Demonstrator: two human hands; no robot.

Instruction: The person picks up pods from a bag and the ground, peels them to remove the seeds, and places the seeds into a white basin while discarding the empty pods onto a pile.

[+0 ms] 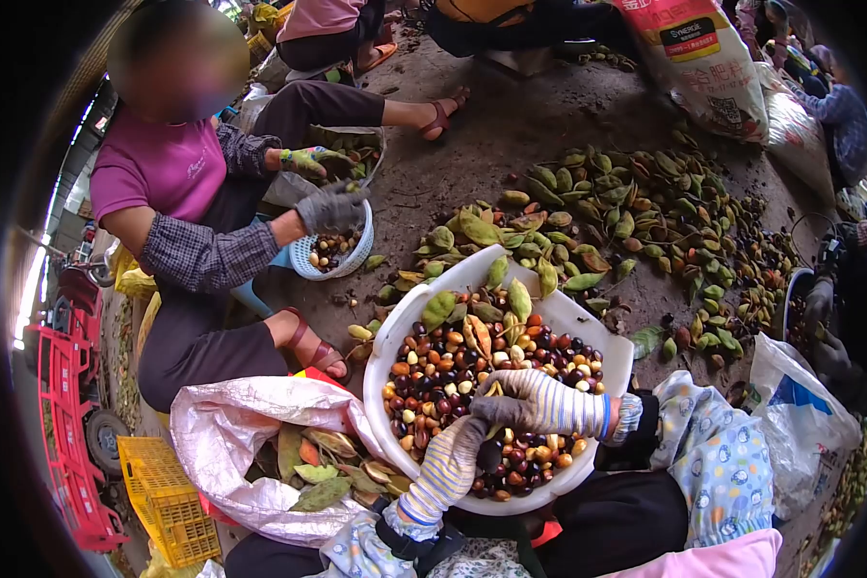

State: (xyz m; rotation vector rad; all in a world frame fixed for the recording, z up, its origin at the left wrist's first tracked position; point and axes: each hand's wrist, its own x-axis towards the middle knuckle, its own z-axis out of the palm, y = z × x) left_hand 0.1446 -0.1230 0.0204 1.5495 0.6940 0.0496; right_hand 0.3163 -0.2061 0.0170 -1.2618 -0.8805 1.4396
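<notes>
My left hand (450, 460) and my right hand (539, 401), both in striped gloves with dark grey fingers, meet over a white plastic tub (378, 371). The fingers of both are closed and pressed together. A small yellowish bit shows at the right fingertips, but most of what is between the hands is hidden. Under them the tub holds many glossy seeds (433, 374), brown, dark red and cream. Several green seed pods (519, 301) and a split orange-brown pod (477, 334) lie on the seeds toward the far rim.
Left of the tub, an open white sack (223, 409) contains pods and husks. A heap of green pods (636, 202) spreads over the floor ahead. At left a gloved person (164, 173) sits by a blue-white basket (352, 258). A yellow crate (159, 496) and plastic bag (790, 409) flank me.
</notes>
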